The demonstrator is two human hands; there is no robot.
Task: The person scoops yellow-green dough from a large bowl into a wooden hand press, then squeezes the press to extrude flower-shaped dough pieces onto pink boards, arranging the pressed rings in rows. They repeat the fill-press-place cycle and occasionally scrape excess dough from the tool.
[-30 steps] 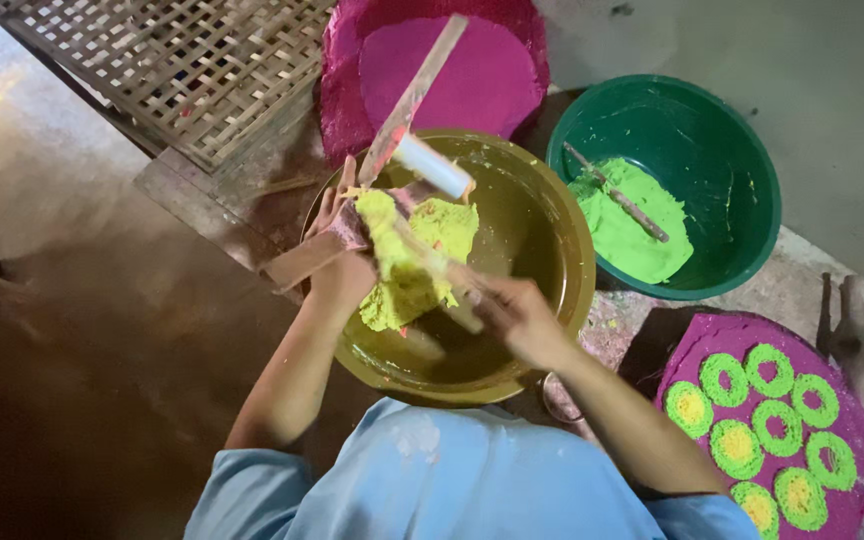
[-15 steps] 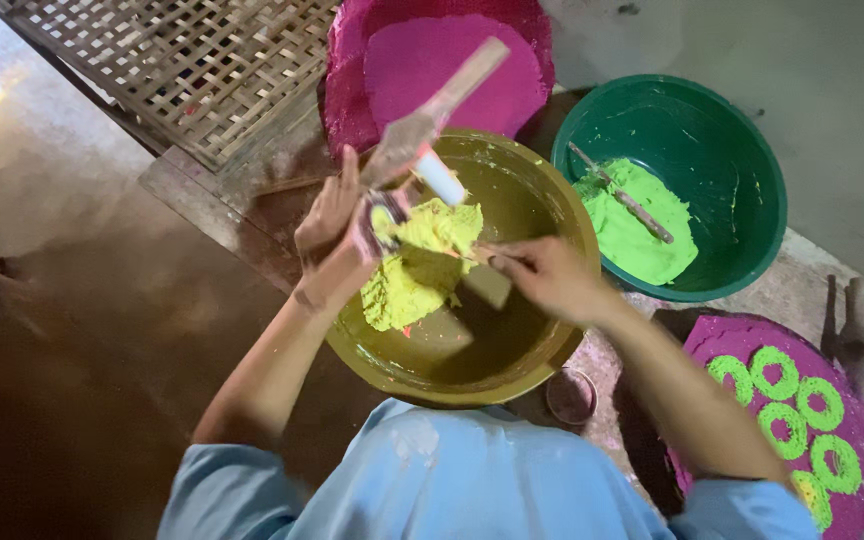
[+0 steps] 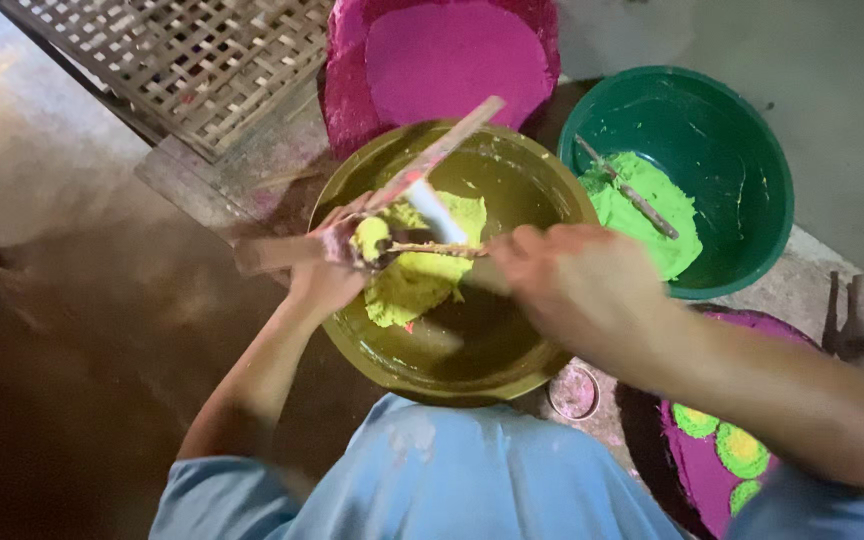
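Observation:
A wide olive-yellow bowl point(image 3: 512, 385) in front of me holds a lump of yellow-green paste point(image 3: 422, 285). At the bowl's left rim my left hand point(image 3: 320, 285) grips a wooden mould point(image 3: 264, 254) loaded with a dab of paste. A long wooden slat point(image 3: 452, 135) and a white piece point(image 3: 439, 212) rise from the mould towards the far rim. My right hand point(image 3: 572, 280) is over the bowl's right side. It is closed on a thin stick point(image 3: 432, 248) whose tip lies across the top of the mould.
A green bowl point(image 3: 752, 150) at the right holds green paste point(image 3: 647, 215) and a stick point(image 3: 627, 190). A pink basin point(image 3: 452, 55) sits behind, with a bamboo lattice tray point(image 3: 182, 50) at the back left. A pink tray point(image 3: 687, 470) carries green-yellow rings; a small pink cup point(image 3: 574, 392) stands nearby.
My left hand and the mould have dropped from mid-bowl to the left rim. My right hand has pulled right and nearer to me, with the thin stick now lying across the mould.

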